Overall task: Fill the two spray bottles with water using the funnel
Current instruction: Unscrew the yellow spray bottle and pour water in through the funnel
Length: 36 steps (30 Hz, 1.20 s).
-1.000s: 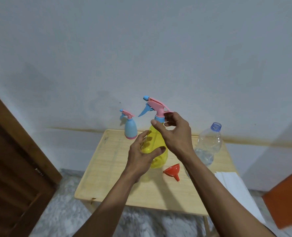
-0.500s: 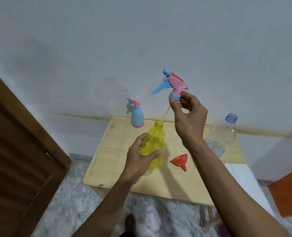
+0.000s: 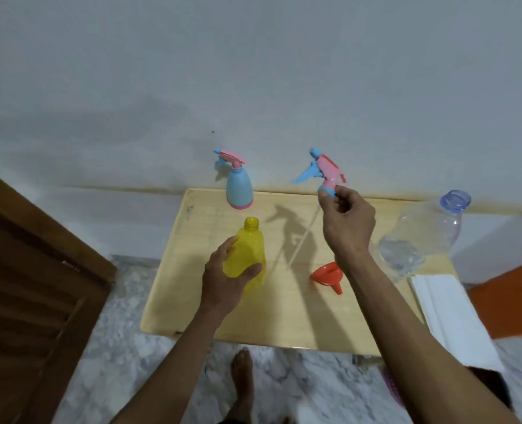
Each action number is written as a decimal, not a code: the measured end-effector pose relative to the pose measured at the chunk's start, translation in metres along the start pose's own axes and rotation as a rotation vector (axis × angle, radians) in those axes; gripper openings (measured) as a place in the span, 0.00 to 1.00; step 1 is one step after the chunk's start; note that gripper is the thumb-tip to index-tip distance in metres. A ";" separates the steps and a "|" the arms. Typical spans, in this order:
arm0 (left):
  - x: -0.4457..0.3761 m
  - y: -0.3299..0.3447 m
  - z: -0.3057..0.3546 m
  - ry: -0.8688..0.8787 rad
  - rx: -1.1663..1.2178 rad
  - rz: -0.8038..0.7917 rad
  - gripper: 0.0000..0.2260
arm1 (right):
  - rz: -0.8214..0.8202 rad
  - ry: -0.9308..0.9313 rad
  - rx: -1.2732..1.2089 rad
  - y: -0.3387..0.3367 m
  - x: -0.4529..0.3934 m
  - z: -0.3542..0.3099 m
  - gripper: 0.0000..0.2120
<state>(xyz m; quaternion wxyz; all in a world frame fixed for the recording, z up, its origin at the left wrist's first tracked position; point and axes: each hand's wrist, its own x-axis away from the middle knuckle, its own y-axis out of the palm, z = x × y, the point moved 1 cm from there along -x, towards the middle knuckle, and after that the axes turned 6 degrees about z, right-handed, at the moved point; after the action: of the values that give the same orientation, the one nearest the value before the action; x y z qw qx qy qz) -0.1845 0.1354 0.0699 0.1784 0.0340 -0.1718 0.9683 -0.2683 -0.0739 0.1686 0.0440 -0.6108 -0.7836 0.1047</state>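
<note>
The yellow spray bottle [image 3: 248, 249] stands upright on the wooden table [image 3: 284, 319] with its neck uncovered; my left hand [image 3: 226, 278] grips its lower body. My right hand [image 3: 347, 223] pinches the collar of the pink and blue spray head [image 3: 322, 171], held in the air right of the bottle, its thin dip tube hanging down to the left. A small blue spray bottle [image 3: 239, 188] with its head on stands at the table's back edge. The orange funnel [image 3: 328, 276] lies on its side under my right forearm.
A clear plastic water bottle [image 3: 421, 237], uncapped and holding some water, stands at the table's right edge. A white sheet [image 3: 449, 313] lies off the right side. A wooden door [image 3: 30, 286] is at the left; an orange surface [image 3: 510, 301] at the right. A foot shows on the marble floor.
My right hand has lifted the spray head out of the yellow bottle and carried it right, the dip tube now clear of the neck. My left hand kept holding the bottle.
</note>
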 end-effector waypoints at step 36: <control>-0.034 0.034 -0.061 -0.013 -0.113 -0.101 0.34 | -0.440 0.243 0.738 0.086 0.003 0.148 0.13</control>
<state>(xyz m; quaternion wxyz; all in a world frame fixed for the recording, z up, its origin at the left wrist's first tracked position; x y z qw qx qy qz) -0.1647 0.1156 -0.0026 0.2276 0.0390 -0.2255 0.9465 -0.2168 -0.0679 0.0054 0.3720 -0.3810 -0.7941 0.2931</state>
